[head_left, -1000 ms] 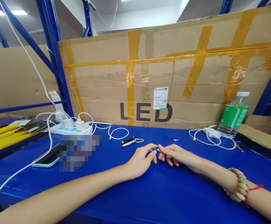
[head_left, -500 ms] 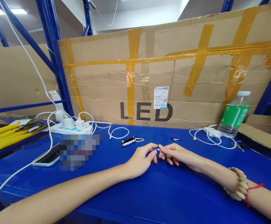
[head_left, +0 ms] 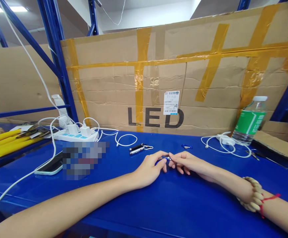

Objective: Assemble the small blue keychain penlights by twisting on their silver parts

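Observation:
My left hand [head_left: 152, 168] is closed around a small blue-and-silver flashlight [head_left: 167, 158], with its thumb and index finger pressed on the body. At the silver end, the thumb and index finger of my right hand [head_left: 183, 161] pinch it, the other fingers loosely curled. Most of the flashlight is hidden by the fingers, and both hands are low over the blue table [head_left: 183, 205]. Just beyond them lie a black penlight [head_left: 136, 147] and a silver penlight [head_left: 136, 151], with a metal carabiner clip [head_left: 148, 147] beside their ends. Farther right is a small blue carabiner [head_left: 187, 146].
A phone [head_left: 50, 165] and a white power strip [head_left: 76, 136] with cables are on the left, near yellow rolled items [head_left: 2, 143]. A water bottle [head_left: 250, 120] and white charger cable [head_left: 225, 140] stand right. A large cardboard box [head_left: 109, 86] closes the back.
My hands hold the same grip on the flashlight, almost without movement. The view has shifted very slightly. A blurred hand at the far left edge has moved a little.

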Demonstrator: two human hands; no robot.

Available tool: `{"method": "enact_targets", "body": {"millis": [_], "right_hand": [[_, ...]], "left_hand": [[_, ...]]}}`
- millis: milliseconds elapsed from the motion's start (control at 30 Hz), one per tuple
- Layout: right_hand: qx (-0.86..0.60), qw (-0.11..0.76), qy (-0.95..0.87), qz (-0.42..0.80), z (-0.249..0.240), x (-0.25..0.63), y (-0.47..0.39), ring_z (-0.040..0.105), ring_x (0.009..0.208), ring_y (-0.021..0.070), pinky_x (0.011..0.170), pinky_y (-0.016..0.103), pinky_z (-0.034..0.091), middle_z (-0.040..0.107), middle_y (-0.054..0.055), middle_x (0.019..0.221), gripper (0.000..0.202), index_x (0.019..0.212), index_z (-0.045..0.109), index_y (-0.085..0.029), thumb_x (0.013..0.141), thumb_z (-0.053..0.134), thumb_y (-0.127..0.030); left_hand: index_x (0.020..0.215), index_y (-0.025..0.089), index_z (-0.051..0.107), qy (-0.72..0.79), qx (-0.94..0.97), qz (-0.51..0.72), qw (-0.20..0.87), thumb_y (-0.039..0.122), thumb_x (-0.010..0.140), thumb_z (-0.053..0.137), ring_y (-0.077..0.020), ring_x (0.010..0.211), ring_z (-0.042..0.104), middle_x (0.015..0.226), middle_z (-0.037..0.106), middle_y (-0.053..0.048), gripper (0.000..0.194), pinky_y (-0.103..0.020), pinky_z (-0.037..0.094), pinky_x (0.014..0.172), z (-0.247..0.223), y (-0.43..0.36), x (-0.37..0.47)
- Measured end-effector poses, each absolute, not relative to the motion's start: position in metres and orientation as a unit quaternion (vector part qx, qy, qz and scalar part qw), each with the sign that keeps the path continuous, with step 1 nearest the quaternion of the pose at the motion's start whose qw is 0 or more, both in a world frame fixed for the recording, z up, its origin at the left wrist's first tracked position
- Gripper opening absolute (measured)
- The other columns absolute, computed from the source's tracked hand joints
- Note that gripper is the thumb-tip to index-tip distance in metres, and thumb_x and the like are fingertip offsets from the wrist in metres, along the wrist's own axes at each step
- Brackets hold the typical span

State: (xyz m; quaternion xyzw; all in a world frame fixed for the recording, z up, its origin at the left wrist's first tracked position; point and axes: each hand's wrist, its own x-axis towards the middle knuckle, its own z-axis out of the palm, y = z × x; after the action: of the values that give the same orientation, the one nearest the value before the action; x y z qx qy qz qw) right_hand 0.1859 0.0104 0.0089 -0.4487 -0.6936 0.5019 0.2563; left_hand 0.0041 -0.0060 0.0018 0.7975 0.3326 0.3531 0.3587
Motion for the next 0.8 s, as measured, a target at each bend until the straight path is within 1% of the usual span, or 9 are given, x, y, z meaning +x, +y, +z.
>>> {"method": "enact_targets", "body": {"millis": [167,367,600,800], "right_hand": [[-0.445,0.256,-0.699,0.497,0.0076,0.1875,0.0108,0.043,0.049,0.0042,0.039,0.013,0.028,0.05,0.002,0.061,0.058,0.07,0.062,-0.009,0.069,0.056,-0.067],[-0.445,0.257,-0.694,0.505,0.0082,0.1867,0.0111,0.044,0.049,0.0039,0.038,0.013,0.028,0.05,0.003,0.064,0.058,0.071,0.063,-0.009,0.068,0.057,-0.067],[-0.447,0.259,-0.693,0.502,0.0088,0.1874,0.0114,0.044,0.048,0.0043,0.038,0.014,0.028,0.052,0.003,0.063,0.057,0.071,0.063,-0.01,0.068,0.058,-0.066],[-0.441,0.257,-0.698,0.502,0.008,0.1891,0.0114,0.045,0.05,0.004,0.039,0.013,0.028,0.057,0.005,0.07,0.055,0.073,0.063,-0.01,0.072,0.056,-0.064]], "left_hand": [[0.109,0.009,0.054,0.335,0.799,0.349,0.357,0.014,0.088,0.039,-0.0113,0.072,0.053,0.071,0.056,-0.001,0.026,-0.022,0.038,0.072,0.0026,-0.0062,0.004],[0.11,0.01,0.055,0.333,0.797,0.355,0.358,0.016,0.088,0.039,-0.0115,0.07,0.052,0.07,0.056,0.0,0.027,-0.022,0.038,0.07,0.0014,-0.0053,0.0045],[0.11,0.01,0.054,0.335,0.799,0.351,0.355,0.015,0.088,0.039,-0.0109,0.07,0.052,0.07,0.056,0.0,0.027,-0.021,0.038,0.07,0.0022,-0.0054,0.0044],[0.107,0.01,0.055,0.341,0.803,0.344,0.347,0.015,0.089,0.039,-0.0112,0.071,0.052,0.07,0.056,-0.001,0.025,-0.021,0.038,0.071,0.0044,-0.0075,0.0045]]}}
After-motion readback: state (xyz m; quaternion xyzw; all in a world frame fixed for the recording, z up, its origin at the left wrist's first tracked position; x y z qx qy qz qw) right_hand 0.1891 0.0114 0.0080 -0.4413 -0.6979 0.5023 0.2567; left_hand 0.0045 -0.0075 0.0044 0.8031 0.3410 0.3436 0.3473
